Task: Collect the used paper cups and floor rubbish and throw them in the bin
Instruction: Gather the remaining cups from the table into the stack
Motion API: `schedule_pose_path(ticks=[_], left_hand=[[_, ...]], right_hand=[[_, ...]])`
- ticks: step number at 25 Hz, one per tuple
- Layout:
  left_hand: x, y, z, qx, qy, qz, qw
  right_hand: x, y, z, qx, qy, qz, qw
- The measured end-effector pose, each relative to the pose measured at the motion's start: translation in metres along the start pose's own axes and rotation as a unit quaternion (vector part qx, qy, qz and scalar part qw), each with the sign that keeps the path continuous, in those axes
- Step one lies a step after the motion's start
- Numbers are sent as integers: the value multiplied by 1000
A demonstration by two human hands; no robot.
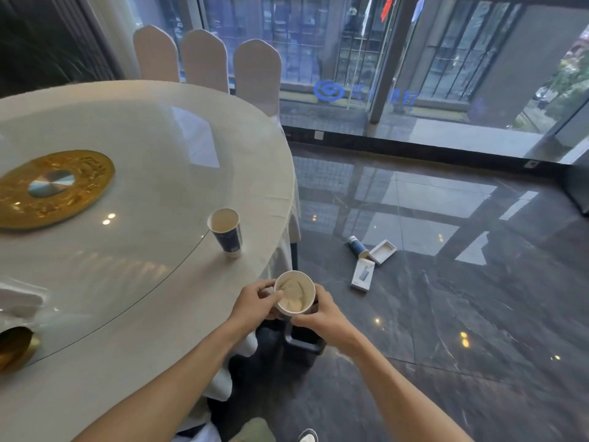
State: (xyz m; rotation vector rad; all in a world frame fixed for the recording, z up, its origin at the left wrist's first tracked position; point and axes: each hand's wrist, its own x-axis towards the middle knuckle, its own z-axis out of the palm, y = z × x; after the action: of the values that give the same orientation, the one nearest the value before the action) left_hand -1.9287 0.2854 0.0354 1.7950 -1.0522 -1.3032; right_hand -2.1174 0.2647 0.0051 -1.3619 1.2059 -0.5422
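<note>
Both hands hold one paper cup [294, 293] with crumpled tissue inside, just off the table's edge. My left hand [255, 303] grips its left rim and my right hand [322, 315] wraps its right side. Directly below them stands a dark bin [304, 342] on the floor, mostly hidden by my hands. A second paper cup [226, 232], dark blue with a white rim, stands upright on the round table [134, 314]. On the floor lie a fallen blue cup [357, 246], an open white box tray [382, 251] and a white carton [362, 275].
The table has a glass turntable with a gold centre disc [51, 186]. A gold dish [16, 346] and white napkin sit at its left edge. Three covered chairs [207, 62] stand behind it. Glossy dark marble floor [446, 314] stretches right toward floor-length windows.
</note>
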Motion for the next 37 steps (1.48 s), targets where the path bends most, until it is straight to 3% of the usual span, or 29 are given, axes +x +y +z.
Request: schedule_pose_path(ticks=[11,18,25,29,34,37], left_hand=[[85,-6,48,2,-38,-43,998],[144,29,12,24,-104,71,992],[162,46,-12,-18,39,109,993],[156,40,-24,-42,113,74,990],[128,26,-36,-66,216,37,973],[104,17,-56,-88,286,25,954]], right_hand=[[51,12,-52,39,60,124,990],[136,-51,-78,53,67,97,992],[207,-94,-75,66,-84,47,993],[248,-101,-61,61,-116,66,989],[282,-107,-17,-77,-165,8,983],[296,-104,18,-175,-220,-46,958]])
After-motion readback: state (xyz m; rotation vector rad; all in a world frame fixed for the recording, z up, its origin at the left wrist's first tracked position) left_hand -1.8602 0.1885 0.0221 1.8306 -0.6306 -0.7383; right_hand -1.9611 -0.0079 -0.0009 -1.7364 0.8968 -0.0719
